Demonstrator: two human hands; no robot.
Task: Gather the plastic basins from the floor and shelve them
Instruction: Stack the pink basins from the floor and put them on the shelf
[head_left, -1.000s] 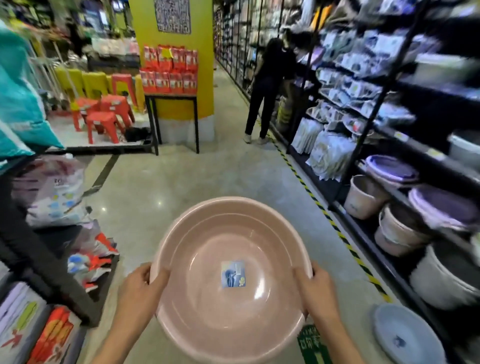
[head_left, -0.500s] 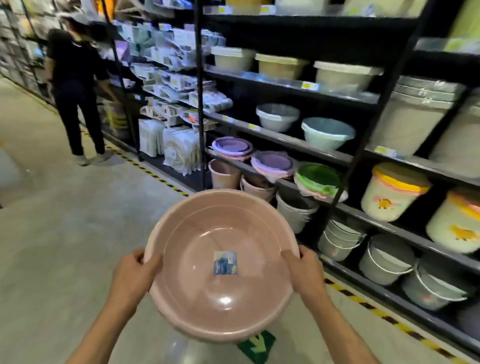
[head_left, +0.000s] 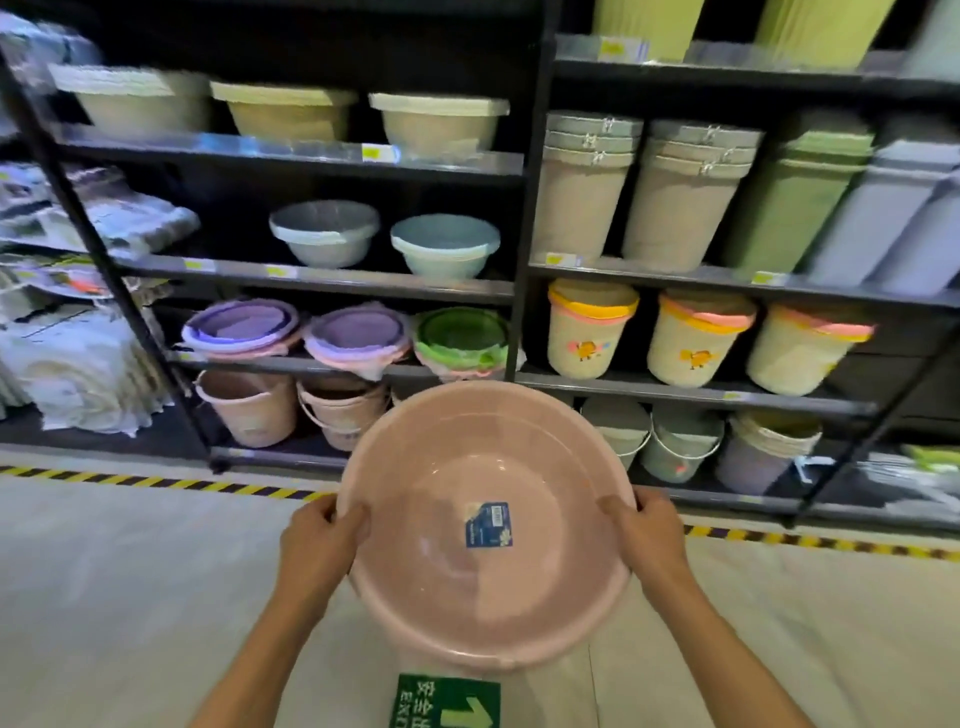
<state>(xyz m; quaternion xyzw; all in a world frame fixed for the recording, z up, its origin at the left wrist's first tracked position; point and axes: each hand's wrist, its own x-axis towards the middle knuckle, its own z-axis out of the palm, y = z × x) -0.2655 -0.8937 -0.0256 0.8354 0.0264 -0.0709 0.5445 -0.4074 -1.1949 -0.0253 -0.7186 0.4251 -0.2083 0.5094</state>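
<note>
Black shelving (head_left: 523, 218) above pale, perhaps polished floor (head_left: 130, 597).

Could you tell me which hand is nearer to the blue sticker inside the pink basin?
Right. The right hand grips the pink basin rim just right of the blue sticker; the left hand grips the opposite rim, farther off.

Basin (head_left: 485, 525) between both hands (head_left: 318, 540) — shelving (head_left: 522, 218) behind it, floor sign (head_left: 447, 701) below.
</note>
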